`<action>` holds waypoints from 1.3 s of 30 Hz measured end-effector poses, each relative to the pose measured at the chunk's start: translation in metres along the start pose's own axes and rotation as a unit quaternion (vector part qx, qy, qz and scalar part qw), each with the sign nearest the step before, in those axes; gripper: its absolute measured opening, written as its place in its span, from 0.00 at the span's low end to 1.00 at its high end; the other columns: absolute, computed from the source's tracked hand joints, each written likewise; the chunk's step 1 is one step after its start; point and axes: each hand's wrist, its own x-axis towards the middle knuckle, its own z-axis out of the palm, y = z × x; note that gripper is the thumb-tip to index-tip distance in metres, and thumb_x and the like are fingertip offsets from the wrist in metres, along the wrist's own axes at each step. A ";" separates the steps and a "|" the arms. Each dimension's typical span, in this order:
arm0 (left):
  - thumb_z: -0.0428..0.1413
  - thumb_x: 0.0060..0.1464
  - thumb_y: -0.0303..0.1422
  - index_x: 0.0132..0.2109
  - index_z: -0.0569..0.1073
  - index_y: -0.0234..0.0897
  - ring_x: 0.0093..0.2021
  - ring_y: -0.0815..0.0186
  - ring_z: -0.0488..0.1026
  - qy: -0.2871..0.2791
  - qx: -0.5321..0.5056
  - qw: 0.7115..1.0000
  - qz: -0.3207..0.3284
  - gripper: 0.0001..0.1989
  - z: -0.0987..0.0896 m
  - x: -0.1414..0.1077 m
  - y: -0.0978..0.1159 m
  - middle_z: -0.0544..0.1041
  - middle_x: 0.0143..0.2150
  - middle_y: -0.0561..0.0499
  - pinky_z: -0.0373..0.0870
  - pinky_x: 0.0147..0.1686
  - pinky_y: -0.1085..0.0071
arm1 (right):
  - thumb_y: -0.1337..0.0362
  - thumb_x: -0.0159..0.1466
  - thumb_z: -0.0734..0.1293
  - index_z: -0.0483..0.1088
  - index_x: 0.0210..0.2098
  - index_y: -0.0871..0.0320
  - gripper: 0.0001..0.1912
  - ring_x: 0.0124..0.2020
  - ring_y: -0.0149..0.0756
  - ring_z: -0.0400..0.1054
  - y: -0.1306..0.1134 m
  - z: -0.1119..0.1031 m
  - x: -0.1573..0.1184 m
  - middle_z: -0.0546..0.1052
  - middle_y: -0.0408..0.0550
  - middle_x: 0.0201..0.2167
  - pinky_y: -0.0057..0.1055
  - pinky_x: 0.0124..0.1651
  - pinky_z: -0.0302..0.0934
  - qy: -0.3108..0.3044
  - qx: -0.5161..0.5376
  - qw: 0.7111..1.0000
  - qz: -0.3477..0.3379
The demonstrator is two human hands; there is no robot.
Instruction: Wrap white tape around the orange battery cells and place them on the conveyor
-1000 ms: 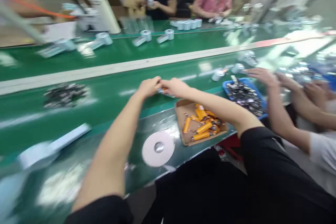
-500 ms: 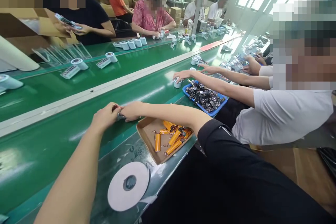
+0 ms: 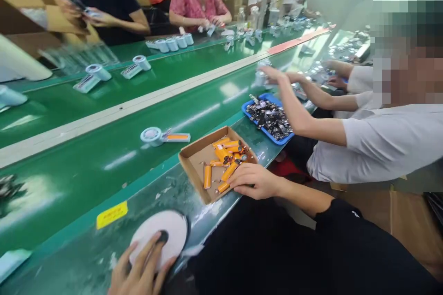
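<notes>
My left hand [image 3: 140, 267] lies with its fingers spread on a flat roll of white tape [image 3: 176, 235] at the near edge of the bench. My right hand [image 3: 254, 180] reaches over the near right side of a shallow cardboard tray [image 3: 192, 179]. Its loosely bent, slightly parted fingers are by the orange cylindrical batteries [image 3: 207, 176] with wires; their tips are partly hidden. On the green belt beyond the tray rests a light-blue round-headed device [image 3: 151, 135]. An orange strip, apparently a battery, shows in its clear handle [image 3: 177, 138].
A blue tray [image 3: 246, 113] of small dark parts stands right of the cardboard tray. A co-worker's arm [image 3: 294, 106] reaches across behind it. A yellow label [image 3: 112, 215] is on the bench edge. More light-blue devices [image 3: 98, 72] line the far side, where other people sit.
Both hands have left the device, which now lies on the belt. My left hand came back to the tape roll, my right to the batteries. The co-worker's near hand moved away from a device.
</notes>
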 end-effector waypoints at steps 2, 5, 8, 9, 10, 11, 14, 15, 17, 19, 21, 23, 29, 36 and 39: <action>0.64 0.64 0.33 0.53 0.80 0.43 0.63 0.46 0.77 0.074 0.031 0.995 -0.066 0.11 -0.010 0.023 0.015 0.84 0.53 0.41 0.69 0.68 0.50 | 0.51 0.80 0.69 0.78 0.62 0.61 0.21 0.44 0.42 0.82 -0.013 0.014 0.013 0.86 0.57 0.47 0.37 0.51 0.76 -0.029 0.037 0.997 0.061; 0.62 0.69 0.40 0.52 0.77 0.41 0.70 0.42 0.70 0.131 0.032 0.978 -0.161 0.10 -0.017 0.066 0.032 0.82 0.56 0.37 0.65 0.70 0.44 | 0.46 0.72 0.78 0.67 0.74 0.61 0.40 0.35 0.40 0.80 -0.026 0.037 0.042 0.85 0.52 0.43 0.33 0.42 0.73 -0.151 0.095 0.968 0.175; 0.60 0.69 0.48 0.59 0.74 0.41 0.71 0.41 0.67 0.146 0.015 0.971 -0.188 0.19 -0.017 0.089 0.043 0.78 0.60 0.38 0.61 0.72 0.40 | 0.49 0.73 0.76 0.79 0.56 0.61 0.23 0.32 0.38 0.79 -0.027 0.057 0.051 0.84 0.48 0.36 0.29 0.39 0.69 -0.220 0.163 0.939 0.209; 0.62 0.67 0.49 0.62 0.72 0.41 0.71 0.41 0.66 0.151 0.016 0.968 -0.198 0.24 -0.018 0.090 0.045 0.77 0.61 0.37 0.60 0.73 0.39 | 0.49 0.76 0.72 0.81 0.48 0.61 0.19 0.30 0.36 0.78 -0.026 0.061 0.048 0.83 0.47 0.33 0.28 0.37 0.68 -0.229 0.195 0.930 0.210; 0.65 0.64 0.49 0.64 0.71 0.42 0.71 0.40 0.65 0.154 0.022 0.965 -0.212 0.28 -0.018 0.087 0.046 0.75 0.62 0.37 0.60 0.73 0.38 | 0.50 0.79 0.69 0.81 0.42 0.61 0.20 0.27 0.33 0.76 -0.025 0.063 0.041 0.83 0.47 0.32 0.27 0.35 0.67 -0.241 0.223 0.922 0.205; 0.67 0.61 0.47 0.66 0.69 0.42 0.72 0.39 0.63 0.153 0.033 0.961 -0.230 0.31 -0.018 0.082 0.046 0.74 0.62 0.37 0.59 0.73 0.37 | 0.51 0.81 0.66 0.81 0.39 0.61 0.22 0.25 0.32 0.75 -0.025 0.062 0.033 0.83 0.47 0.32 0.26 0.34 0.66 -0.264 0.241 0.914 0.193; 0.67 0.60 0.37 0.65 0.70 0.42 0.72 0.39 0.61 0.125 0.049 0.945 -0.298 0.28 -0.018 0.056 0.040 0.72 0.61 0.36 0.58 0.73 0.35 | 0.58 0.80 0.68 0.83 0.40 0.60 0.17 0.25 0.33 0.74 -0.025 0.050 0.014 0.83 0.48 0.32 0.28 0.34 0.66 -0.394 0.164 0.898 0.109; 0.65 0.61 0.34 0.65 0.71 0.41 0.71 0.38 0.62 0.113 0.046 0.940 -0.320 0.26 -0.017 0.049 0.038 0.72 0.61 0.35 0.58 0.73 0.35 | 0.59 0.79 0.69 0.84 0.42 0.59 0.14 0.27 0.35 0.76 -0.024 0.043 0.014 0.83 0.48 0.32 0.29 0.36 0.67 -0.435 0.110 0.890 0.078; 0.64 0.61 0.33 0.64 0.72 0.41 0.69 0.38 0.64 0.101 0.044 0.932 -0.346 0.25 -0.013 0.040 0.037 0.72 0.60 0.35 0.60 0.72 0.34 | 0.60 0.78 0.71 0.85 0.47 0.58 0.11 0.35 0.40 0.80 -0.020 0.028 0.027 0.85 0.50 0.37 0.31 0.42 0.70 -0.449 0.007 0.893 0.039; 0.65 0.61 0.33 0.63 0.73 0.43 0.68 0.39 0.65 0.101 0.060 0.933 -0.340 0.24 -0.008 0.042 0.041 0.73 0.59 0.36 0.64 0.69 0.36 | 0.61 0.79 0.68 0.83 0.56 0.57 0.13 0.47 0.43 0.81 -0.011 0.017 0.056 0.86 0.54 0.48 0.34 0.51 0.71 -0.384 -0.097 0.918 0.029; 0.65 0.60 0.31 0.62 0.74 0.43 0.67 0.40 0.65 0.101 0.070 0.939 -0.320 0.23 -0.002 0.052 0.049 0.73 0.58 0.37 0.70 0.65 0.41 | 0.64 0.80 0.66 0.81 0.60 0.58 0.15 0.54 0.48 0.79 0.000 0.013 0.092 0.84 0.58 0.54 0.38 0.56 0.70 -0.326 -0.228 0.917 0.037; 0.65 0.59 0.29 0.61 0.76 0.43 0.67 0.41 0.64 0.093 0.064 0.947 -0.302 0.23 0.002 0.066 0.056 0.74 0.58 0.37 0.74 0.61 0.46 | 0.61 0.78 0.69 0.80 0.61 0.59 0.16 0.54 0.53 0.79 0.009 0.019 0.125 0.83 0.61 0.54 0.40 0.53 0.70 -0.351 -0.340 0.870 0.065; 0.63 0.61 0.24 0.61 0.78 0.41 0.66 0.44 0.66 0.068 0.053 0.967 -0.239 0.22 0.000 0.089 0.066 0.77 0.55 0.39 0.71 0.64 0.45 | 0.58 0.76 0.70 0.82 0.52 0.62 0.14 0.48 0.57 0.82 0.018 0.031 0.148 0.85 0.64 0.47 0.41 0.45 0.70 -0.417 -0.429 0.800 0.054; 0.63 0.61 0.20 0.68 0.76 0.44 0.68 0.44 0.62 0.020 0.045 0.980 -0.191 0.31 -0.010 0.091 0.073 0.79 0.57 0.40 0.72 0.65 0.48 | 0.48 0.74 0.71 0.80 0.52 0.54 0.17 0.38 0.41 0.80 0.003 0.010 0.084 0.84 0.49 0.43 0.35 0.40 0.76 0.181 -0.066 0.979 0.069; 0.62 0.63 0.20 0.69 0.76 0.44 0.68 0.46 0.64 0.015 0.065 0.984 -0.165 0.30 -0.013 0.097 0.077 0.80 0.56 0.41 0.74 0.63 0.54 | 0.43 0.73 0.73 0.79 0.52 0.51 0.20 0.41 0.41 0.82 -0.012 0.040 0.058 0.84 0.51 0.48 0.35 0.42 0.80 0.252 0.054 0.960 0.111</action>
